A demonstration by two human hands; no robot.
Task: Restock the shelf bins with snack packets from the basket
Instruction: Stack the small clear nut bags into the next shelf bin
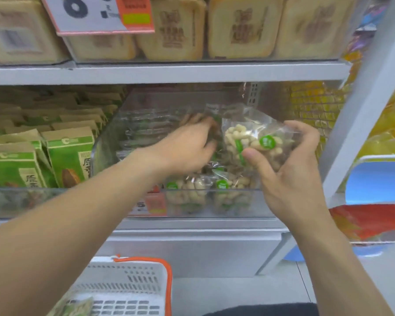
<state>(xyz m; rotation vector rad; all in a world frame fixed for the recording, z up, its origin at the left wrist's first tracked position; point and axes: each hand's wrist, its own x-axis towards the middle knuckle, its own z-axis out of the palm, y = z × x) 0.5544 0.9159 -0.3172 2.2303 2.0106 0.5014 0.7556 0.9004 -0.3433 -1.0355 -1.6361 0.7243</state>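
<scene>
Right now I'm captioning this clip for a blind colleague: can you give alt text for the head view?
A person's right hand holds a clear nut packet over a clear shelf bin, while the left hand reaches into the bin among similar packets. Below sits a white basket with an orange rim.

basket [132, 290] cropped below, left hand [187, 147] fingertips hidden

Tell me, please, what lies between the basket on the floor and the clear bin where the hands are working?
In the head view, only the grey shelf base and a strip of floor separate the basket from the bin; no packets lie there.
</scene>
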